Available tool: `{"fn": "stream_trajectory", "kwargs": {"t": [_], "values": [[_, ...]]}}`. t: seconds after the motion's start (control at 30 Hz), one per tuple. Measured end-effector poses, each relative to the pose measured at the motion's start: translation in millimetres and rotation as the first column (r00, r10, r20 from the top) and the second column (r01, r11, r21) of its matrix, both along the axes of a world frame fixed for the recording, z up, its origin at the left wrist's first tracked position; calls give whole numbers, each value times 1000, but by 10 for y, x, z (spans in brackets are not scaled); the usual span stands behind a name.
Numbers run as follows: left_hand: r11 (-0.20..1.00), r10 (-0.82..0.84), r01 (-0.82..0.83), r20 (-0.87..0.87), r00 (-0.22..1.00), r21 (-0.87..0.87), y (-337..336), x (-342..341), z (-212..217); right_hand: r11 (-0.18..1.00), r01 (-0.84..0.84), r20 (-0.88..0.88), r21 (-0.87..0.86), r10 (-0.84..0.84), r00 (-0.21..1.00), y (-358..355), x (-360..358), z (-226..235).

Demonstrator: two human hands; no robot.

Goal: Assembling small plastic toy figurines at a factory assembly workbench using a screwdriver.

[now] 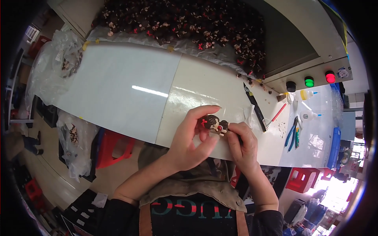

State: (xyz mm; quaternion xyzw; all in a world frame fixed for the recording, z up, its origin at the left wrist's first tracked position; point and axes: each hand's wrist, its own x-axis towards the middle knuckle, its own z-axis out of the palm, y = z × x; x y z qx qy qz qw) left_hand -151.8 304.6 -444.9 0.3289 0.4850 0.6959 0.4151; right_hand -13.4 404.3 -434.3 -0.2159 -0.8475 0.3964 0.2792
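**Two hands, one small figure**

The left hand (pixel 189 137) and right hand (pixel 241 138) both pinch one small brown-and-red doll figure (pixel 214 125) between fingertips, just above the white surface (pixel 118 90). Right of the right hand lie one black knife (pixel 255 107), one blue pliers (pixel 291 133) and two glue bottles (pixel 308 94).

- The small brown figure (pixel 214 125) is partly covered by the fingers of both hands
- Far on the counter (pixel 118 90), the single pieces in the dark heap (pixel 185 23) are too small to tell apart
- Contents of the left plastic bags (pixel 59 59) are unclear
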Motion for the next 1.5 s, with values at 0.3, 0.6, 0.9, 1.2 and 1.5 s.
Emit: {"fn": "stream_trajectory", "kwargs": {"t": [0.3,0.6,0.9,1.2,1.5], "values": [[999,49,-52,-174,984,-11,-613,149,660,917,62,210,393,-155,965,-825,200,876],[995,97,-100,-198,975,-8,-1005,263,790,849,-180,451,497,-75,890,-1318,221,1480],[984,142,-174,-447,883,-30,-964,381,683,837,-199,489,510,-93,867,-1324,263,1546],[990,100,-136,-786,610,20,-840,449,669,872,-341,700,351,-2,714,-1120,292,1922],[985,105,-170,-751,652,-10,-1088,497,640,900,-395,850,187,53,524,-1133,142,1979]]}}
